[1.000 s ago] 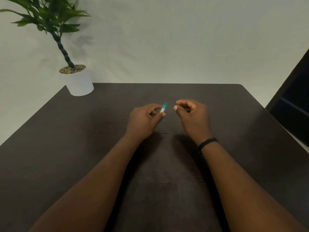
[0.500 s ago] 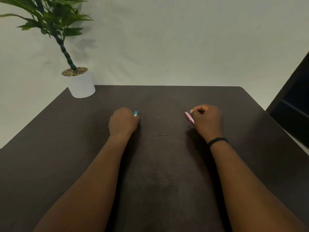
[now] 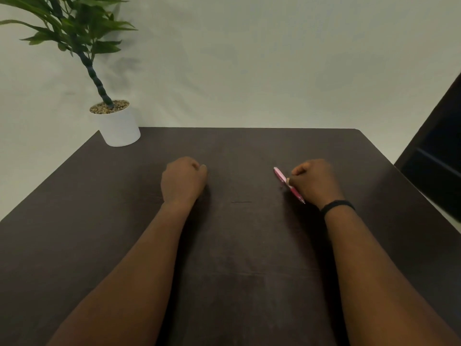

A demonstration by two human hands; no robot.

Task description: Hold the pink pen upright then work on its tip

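Note:
My right hand (image 3: 315, 181) grips a pink pen (image 3: 280, 175) low over the dark brown table (image 3: 237, 258). The pen lies slanted, its tip pointing back toward me and its far end sticking out past my thumb. A black band (image 3: 338, 206) sits on that wrist. My left hand (image 3: 183, 179) rests on the table as a closed fist, well to the left of the pen. The teal and white pen cap it held a moment ago is hidden inside the curled fingers.
A white pot (image 3: 119, 128) with a green plant stands at the table's far left corner. A dark panel (image 3: 439, 151) rises beyond the right edge. A thin dark line (image 3: 241, 202) marks the tabletop between my hands. A pale wall lies behind.
My hands pulled apart from the middle, the left going left with the teal cap, the right going right with the pink pen. The cap has slipped out of sight inside my left fist.

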